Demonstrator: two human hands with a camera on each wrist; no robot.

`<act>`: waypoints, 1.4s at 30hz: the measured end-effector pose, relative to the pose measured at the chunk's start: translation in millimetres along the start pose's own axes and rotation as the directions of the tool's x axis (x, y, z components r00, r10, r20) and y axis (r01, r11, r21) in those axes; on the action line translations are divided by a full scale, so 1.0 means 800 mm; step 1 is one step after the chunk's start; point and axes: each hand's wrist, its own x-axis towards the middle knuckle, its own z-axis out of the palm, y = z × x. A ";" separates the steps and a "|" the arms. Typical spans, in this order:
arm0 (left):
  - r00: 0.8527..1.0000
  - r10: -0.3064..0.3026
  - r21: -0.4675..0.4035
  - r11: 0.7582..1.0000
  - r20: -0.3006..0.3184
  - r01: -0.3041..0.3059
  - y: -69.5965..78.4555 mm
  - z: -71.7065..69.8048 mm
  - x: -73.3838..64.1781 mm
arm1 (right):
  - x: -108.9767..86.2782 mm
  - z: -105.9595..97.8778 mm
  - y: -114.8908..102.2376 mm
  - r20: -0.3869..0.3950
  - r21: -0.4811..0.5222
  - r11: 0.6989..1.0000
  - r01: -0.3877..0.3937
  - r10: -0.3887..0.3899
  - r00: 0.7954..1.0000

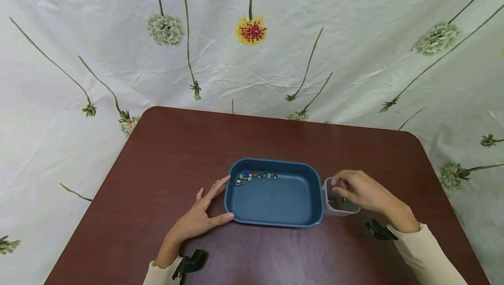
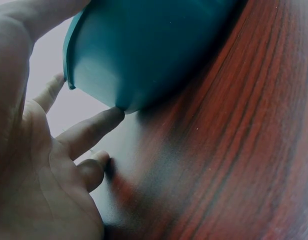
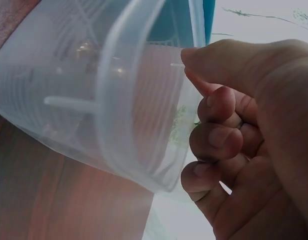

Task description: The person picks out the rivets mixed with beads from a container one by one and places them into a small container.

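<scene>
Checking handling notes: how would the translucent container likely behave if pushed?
The translucent container is probably light: its walls look thin. Fairly stiff too, perhaps, since its ribbed sides hold their shape. Pushed toward the blue tray close beside it, it might soon bump that.

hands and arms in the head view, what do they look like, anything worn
The left hand and right hand are bare, without gloves. Long cream sleeves cover both forearms, and a dark, chunky device is worn at each wrist.
</scene>
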 end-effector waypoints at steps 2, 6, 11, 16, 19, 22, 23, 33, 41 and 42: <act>1.000 0.002 0.000 1.000 0.001 -0.002 0.000 0.000 0.000 | 0.000 -0.003 -0.001 -0.016 0.003 1.000 -0.004 0.004 1.000; 1.000 0.000 -0.002 1.000 0.007 0.000 0.000 0.001 0.000 | 0.000 -0.008 -0.002 -0.046 0.001 1.000 -0.020 0.020 0.999; 1.000 -0.009 -0.004 1.000 0.005 0.009 0.001 0.001 0.000 | 0.006 -0.011 -0.005 -0.052 -0.006 1.000 0.007 -0.008 0.999; 1.000 -0.005 -0.016 1.000 0.008 0.006 0.001 0.001 0.000 | 0.016 -0.009 -0.011 -0.042 0.007 0.999 0.037 -0.036 0.998; 1.000 -0.001 -0.021 1.000 0.010 0.001 0.001 0.001 0.000 | 0.022 -0.009 -0.015 -0.024 0.016 0.999 0.033 -0.032 0.999; 1.000 0.008 -0.023 1.000 0.010 -0.008 0.000 0.001 0.000 | 0.027 -0.008 -0.018 -0.014 0.025 0.999 0.032 -0.032 0.999; 1.000 0.008 -0.024 1.000 0.009 -0.008 0.000 0.001 0.000 | 0.029 -0.008 -0.020 -0.011 0.029 0.999 0.033 -0.033 0.999; 1.000 0.002 -0.020 1.000 0.008 -0.001 0.000 0.000 0.001 | 0.050 0.000 -0.031 0.031 0.024 0.997 0.070 -0.071 0.997; 1.000 -0.012 -0.010 1.000 0.004 0.012 0.001 0.000 0.001 | 0.070 0.005 -0.042 0.080 0.009 0.996 0.085 -0.086 0.993; 1.000 -0.011 -0.009 1.000 0.005 0.011 0.001 0.001 0.001 | 0.072 0.006 -0.042 0.080 0.010 0.996 0.091 -0.091 0.993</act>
